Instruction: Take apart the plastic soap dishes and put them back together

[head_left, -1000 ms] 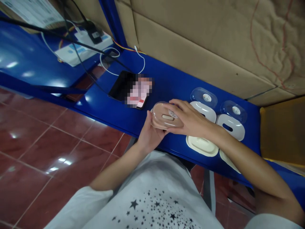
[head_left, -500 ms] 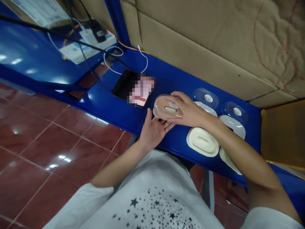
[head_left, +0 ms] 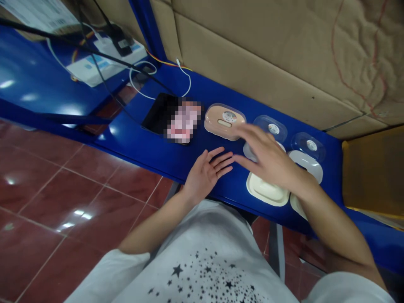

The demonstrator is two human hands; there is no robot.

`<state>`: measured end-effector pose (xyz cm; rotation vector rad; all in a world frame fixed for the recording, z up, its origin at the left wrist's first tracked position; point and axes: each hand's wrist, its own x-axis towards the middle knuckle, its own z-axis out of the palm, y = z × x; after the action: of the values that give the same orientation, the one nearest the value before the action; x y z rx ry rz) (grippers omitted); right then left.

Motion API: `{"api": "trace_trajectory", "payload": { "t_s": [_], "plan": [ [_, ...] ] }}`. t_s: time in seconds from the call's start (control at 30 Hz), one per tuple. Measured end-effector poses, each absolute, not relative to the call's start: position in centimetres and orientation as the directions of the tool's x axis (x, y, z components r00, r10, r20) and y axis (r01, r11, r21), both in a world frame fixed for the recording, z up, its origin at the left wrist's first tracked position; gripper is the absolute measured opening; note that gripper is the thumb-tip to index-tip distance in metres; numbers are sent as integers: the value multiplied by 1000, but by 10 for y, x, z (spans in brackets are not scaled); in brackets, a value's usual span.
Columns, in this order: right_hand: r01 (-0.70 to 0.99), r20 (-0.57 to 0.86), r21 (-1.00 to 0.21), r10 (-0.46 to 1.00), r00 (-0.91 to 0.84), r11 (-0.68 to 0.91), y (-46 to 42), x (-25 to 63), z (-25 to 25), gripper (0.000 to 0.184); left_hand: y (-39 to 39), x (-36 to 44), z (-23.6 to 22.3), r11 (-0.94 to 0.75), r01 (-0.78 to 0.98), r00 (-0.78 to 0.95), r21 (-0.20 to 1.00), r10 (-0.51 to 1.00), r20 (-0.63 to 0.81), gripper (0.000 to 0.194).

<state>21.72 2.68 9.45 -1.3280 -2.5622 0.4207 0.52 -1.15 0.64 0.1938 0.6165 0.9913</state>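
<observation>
In the head view, my left hand (head_left: 205, 174) lay palm up over the near edge of the blue table (head_left: 179, 158), fingers spread, with nothing in it. My right hand (head_left: 271, 162) was opened out, its fingertips overlapping the right edge of the peach box (head_left: 215, 128); I could not tell whether they touched. That box sat under its clear lid, right of the dark device (head_left: 154, 113) and left of two clear covers (head_left: 261, 125). A cream lid (head_left: 265, 191) lay partly beneath my right wrist.
</observation>
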Motion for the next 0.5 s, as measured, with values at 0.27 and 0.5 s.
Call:
{"api": "trace_trajectory", "payload": {
  "t_s": [0.27, 0.5],
  "plan": [
    [889, 39, -66, 892, -451, 452, -105, 256, 57, 32, -21, 0, 9, 590, -675, 452, 442, 805, -384, 42],
    [795, 187, -334, 862, -471, 506, -119, 192, 58, 64, -51, 14, 15, 765, -602, 640, 229, 634, -434, 61]
  ]
}}
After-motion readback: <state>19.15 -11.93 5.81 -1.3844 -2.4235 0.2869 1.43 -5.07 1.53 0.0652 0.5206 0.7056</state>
